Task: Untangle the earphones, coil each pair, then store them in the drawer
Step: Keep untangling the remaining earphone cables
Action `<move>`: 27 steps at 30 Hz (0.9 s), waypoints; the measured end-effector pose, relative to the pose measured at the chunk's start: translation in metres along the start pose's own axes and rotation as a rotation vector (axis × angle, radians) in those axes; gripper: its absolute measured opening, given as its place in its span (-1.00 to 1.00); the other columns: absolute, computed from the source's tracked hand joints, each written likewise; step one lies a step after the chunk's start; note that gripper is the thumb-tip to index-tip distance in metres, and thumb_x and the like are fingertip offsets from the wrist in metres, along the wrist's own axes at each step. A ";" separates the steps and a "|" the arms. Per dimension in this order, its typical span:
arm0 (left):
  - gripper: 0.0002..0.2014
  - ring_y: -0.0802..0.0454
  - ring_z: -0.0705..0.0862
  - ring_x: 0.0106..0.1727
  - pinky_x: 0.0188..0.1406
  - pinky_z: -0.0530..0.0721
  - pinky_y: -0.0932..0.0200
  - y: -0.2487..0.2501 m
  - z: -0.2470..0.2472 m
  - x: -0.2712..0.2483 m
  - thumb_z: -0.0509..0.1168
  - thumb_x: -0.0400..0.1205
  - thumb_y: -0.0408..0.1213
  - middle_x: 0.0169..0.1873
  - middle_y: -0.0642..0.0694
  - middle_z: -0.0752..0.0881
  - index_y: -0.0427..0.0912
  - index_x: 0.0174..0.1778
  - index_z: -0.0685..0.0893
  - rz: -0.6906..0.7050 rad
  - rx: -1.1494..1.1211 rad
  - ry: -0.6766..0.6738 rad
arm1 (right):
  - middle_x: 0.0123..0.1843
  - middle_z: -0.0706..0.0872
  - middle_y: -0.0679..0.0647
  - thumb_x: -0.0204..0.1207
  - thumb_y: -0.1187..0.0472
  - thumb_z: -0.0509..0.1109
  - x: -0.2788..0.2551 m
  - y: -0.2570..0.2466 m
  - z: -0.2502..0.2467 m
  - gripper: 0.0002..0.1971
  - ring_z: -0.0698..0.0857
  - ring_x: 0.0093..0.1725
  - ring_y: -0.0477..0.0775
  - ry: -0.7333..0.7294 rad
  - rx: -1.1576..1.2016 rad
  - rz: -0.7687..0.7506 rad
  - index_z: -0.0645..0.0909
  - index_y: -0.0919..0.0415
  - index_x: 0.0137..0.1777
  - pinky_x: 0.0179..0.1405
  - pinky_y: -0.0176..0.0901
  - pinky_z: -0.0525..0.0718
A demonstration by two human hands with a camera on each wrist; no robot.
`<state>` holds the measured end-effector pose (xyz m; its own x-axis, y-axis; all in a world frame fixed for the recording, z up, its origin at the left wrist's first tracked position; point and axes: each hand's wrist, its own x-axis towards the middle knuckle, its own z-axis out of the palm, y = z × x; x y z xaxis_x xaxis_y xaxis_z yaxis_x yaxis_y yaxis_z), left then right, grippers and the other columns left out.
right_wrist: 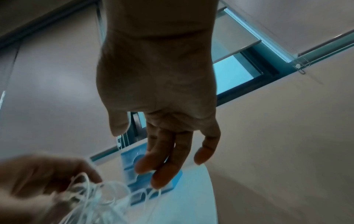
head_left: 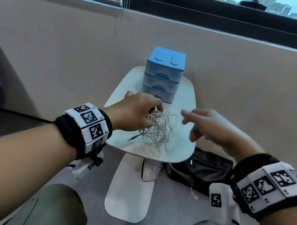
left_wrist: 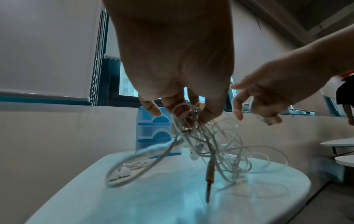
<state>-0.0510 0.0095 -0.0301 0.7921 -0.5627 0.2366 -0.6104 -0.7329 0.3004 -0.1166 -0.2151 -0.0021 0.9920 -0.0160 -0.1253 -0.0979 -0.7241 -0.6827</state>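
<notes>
A tangled bundle of white earphones (head_left: 157, 131) hangs over the small white table (head_left: 189, 99), its loops trailing onto the tabletop. My left hand (head_left: 138, 110) pinches the top of the tangle (left_wrist: 193, 121) between thumb and fingers. A metal jack plug (left_wrist: 208, 180) dangles down from it, and white earbuds (left_wrist: 119, 174) lie on the table (left_wrist: 134, 197). My right hand (head_left: 206, 126) hovers just to the right of the bundle with fingers relaxed and spread (right_wrist: 162, 163), holding nothing. The blue three-drawer box (head_left: 163, 75) stands at the table's far end, all drawers closed.
A black bag (head_left: 203, 169) lies on the floor under the table's right edge. The white table base (head_left: 127, 192) stretches toward my knees. A wall and window ledge run behind the drawer box. Two more round tables (left_wrist: 343, 150) stand at the right.
</notes>
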 end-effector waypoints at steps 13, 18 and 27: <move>-0.45 0.41 0.63 -0.13 0.39 0.49 -0.15 0.013 -0.002 0.004 0.53 0.52 -0.21 -0.13 0.26 0.74 0.25 0.39 0.54 0.048 -0.181 -0.062 | -0.35 0.85 0.14 0.52 0.39 0.43 0.024 0.002 0.025 -0.90 0.84 -0.31 0.14 0.272 0.211 -0.179 0.67 0.27 -0.22 -0.13 0.13 0.84; -0.46 0.27 0.71 -0.10 0.22 0.68 -0.11 0.015 -0.009 0.006 0.50 0.53 -0.23 -0.15 0.16 0.77 0.16 0.40 0.51 0.057 -0.266 -0.049 | -0.32 0.85 0.13 0.59 0.43 0.40 0.030 -0.007 0.010 -0.81 0.81 -0.39 0.05 0.223 0.079 -0.253 0.77 0.15 -0.06 -0.28 -0.11 0.77; -0.49 -0.01 0.80 -0.19 -0.03 0.78 0.07 0.014 -0.021 0.005 0.49 0.59 -0.40 -0.20 -0.04 0.86 0.00 0.39 0.46 0.023 -0.434 -0.050 | -0.19 0.72 -0.01 0.62 0.37 0.37 0.045 -0.030 -0.011 -0.70 0.58 -0.27 -0.10 0.084 -0.201 -0.300 0.86 -0.03 -0.08 -0.28 -0.31 0.56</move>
<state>-0.0554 0.0046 -0.0053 0.7708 -0.6030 0.2057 -0.5648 -0.4973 0.6586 -0.0681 -0.2016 0.0206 0.9781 0.1671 0.1242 0.2077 -0.8260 -0.5240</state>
